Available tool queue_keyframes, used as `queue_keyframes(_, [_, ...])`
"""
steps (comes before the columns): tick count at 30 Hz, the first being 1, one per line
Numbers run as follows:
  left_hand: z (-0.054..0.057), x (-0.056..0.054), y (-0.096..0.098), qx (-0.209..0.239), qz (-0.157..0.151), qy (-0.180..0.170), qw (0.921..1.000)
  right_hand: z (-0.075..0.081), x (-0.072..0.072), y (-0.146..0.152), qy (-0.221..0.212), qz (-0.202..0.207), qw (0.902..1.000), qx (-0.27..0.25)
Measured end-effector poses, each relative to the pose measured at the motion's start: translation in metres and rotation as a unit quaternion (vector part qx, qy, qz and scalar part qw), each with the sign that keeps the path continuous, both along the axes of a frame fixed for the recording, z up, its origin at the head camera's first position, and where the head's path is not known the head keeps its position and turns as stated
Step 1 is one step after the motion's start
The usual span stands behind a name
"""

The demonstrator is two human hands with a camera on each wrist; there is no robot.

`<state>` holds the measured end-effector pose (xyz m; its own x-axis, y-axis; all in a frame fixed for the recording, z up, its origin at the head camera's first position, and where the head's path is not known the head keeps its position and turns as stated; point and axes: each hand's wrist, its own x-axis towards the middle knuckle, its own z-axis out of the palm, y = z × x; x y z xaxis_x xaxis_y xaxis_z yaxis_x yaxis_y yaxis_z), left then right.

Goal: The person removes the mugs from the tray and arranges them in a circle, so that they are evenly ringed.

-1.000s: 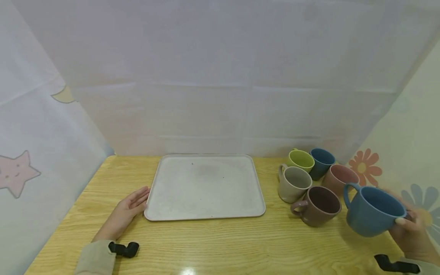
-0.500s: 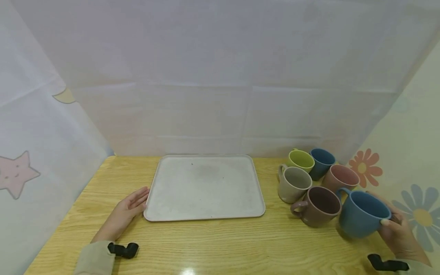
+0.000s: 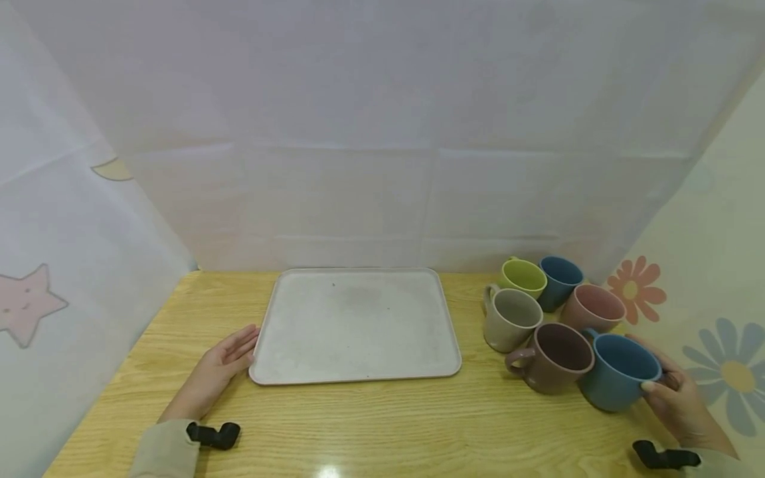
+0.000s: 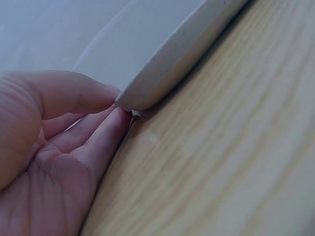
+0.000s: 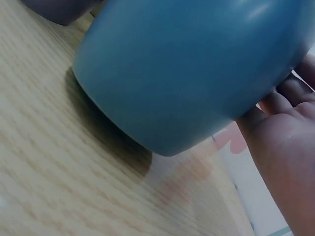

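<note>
In the head view my right hand (image 3: 675,398) holds a blue mug (image 3: 615,382) by its right side, upright beside a brown mug (image 3: 552,375). The blue mug's base (image 5: 128,132) is at or just above the tabletop, with a dark shadow beside it; whether it touches cannot be told. My left hand (image 3: 218,368) is at the left edge of a white rectangular tray (image 3: 358,325). In the left wrist view its thumb (image 4: 83,93) meets the tray's rim (image 4: 152,78) from above and fingertips lie below, pinching the edge.
Behind the blue mug stand a pink mug (image 3: 592,312), a beige mug (image 3: 508,325), a green mug (image 3: 521,275) and a second blue mug (image 3: 558,282), close together. White cloth walls (image 3: 358,166) bound the wooden table (image 3: 370,425) at the back and sides.
My right hand has moved the blue mug left and down, next to the brown mug. The left hand and the tray have stayed in place.
</note>
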<state>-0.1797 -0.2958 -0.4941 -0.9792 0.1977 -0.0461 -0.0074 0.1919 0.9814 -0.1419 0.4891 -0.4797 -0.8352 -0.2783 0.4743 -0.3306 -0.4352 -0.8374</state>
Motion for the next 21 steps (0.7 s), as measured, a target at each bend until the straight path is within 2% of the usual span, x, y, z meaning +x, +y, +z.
queue_keyframes(3, [-0.001, 0.000, -0.001, -0.002, 0.002, 0.003, 1.0000, 0.000, 0.000, -0.001, -0.008, 0.006, 0.9999, 0.009])
queue_keyframes(10, [0.003, 0.002, -0.002, -0.012, 0.009, -0.002, 0.9999, -0.003, -0.013, 0.001, 0.009, 0.085, 0.9963, 0.003])
queue_keyframes(17, [0.004, 0.002, -0.004, -0.024, 0.011, -0.008, 0.9996, -0.005, -0.021, 0.003, -0.025, 0.167, 0.9854, -0.020])
queue_keyframes(21, [0.001, 0.005, -0.006, -0.023, 0.014, -0.005, 0.9996, -0.002, -0.025, 0.002, -0.031, 0.189, 0.9814, -0.011])
